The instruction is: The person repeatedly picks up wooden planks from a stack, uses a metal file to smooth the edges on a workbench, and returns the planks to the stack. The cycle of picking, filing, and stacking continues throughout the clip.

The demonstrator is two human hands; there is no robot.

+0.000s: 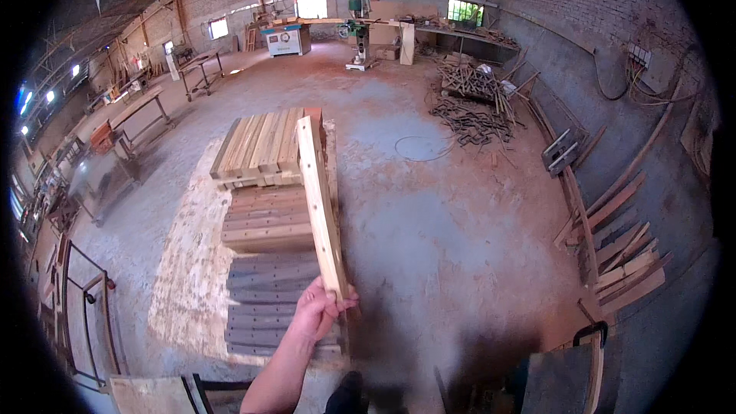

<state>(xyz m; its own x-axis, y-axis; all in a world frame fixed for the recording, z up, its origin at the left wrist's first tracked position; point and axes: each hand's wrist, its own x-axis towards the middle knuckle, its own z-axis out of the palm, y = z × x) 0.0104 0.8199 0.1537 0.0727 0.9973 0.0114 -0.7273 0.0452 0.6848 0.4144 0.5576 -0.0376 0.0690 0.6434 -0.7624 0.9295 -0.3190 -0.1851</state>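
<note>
The left hand (318, 313), its bare forearm reaching in from the lower edge, is holding a pale wooden bar (315, 192) in the lower middle of the frame. Its grip is clamping around the bar's lower end, while the bar is slanting up and slightly left, showing dark holes along its face. Just left of it, at centre-left, pale bars (259, 142), brown bars (268, 218) and dark grey bars (270, 291) are lying in rows over a worn sheet (184, 261) on the floor (429, 238). A green drilling machine (356, 29) is standing at upper centre; wood scraps (471, 84) are lying heaped at upper right.
</note>
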